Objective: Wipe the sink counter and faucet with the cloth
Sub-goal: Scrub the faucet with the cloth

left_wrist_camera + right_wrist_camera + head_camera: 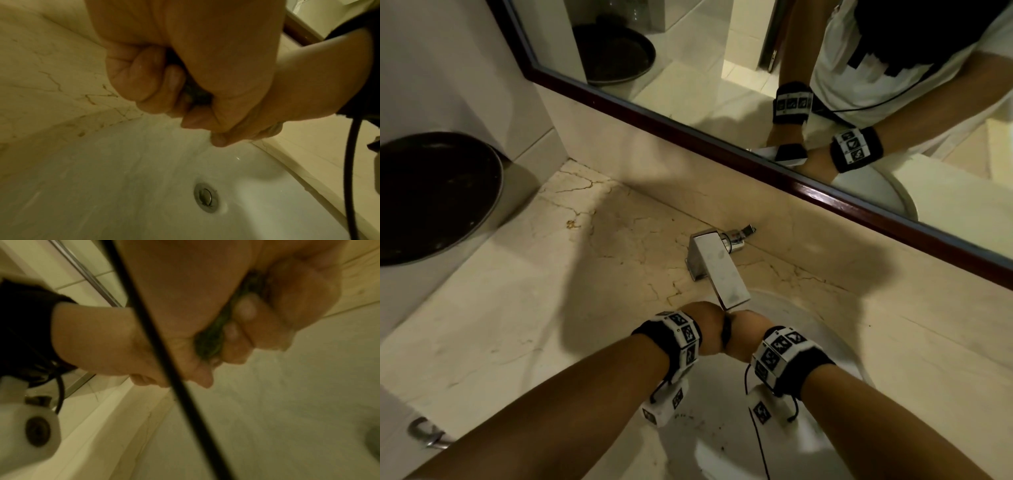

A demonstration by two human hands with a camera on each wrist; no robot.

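Both my hands are pressed together over the white sink basin (pixel 825 346), just under the tip of the square chrome faucet (pixel 717 270). My left hand (pixel 707 329) and my right hand (pixel 750 334) each grip a bunched dark green cloth (pixel 726 334), of which only a sliver shows between them. In the left wrist view the curled left fingers (pixel 144 81) squeeze the cloth (pixel 193 92). In the right wrist view the right fingers (pixel 287 313) wrap the cloth (pixel 211 337). The beige marble counter (pixel 551 291) surrounds the basin.
A dark round bin (pixel 431 198) stands at the counter's far left. A wood-framed mirror (pixel 722 144) runs along the back wall behind the faucet lever (pixel 739 236). The drain (pixel 205 197) lies below the hands. A metal handle (pixel 424 435) sits at the front left.
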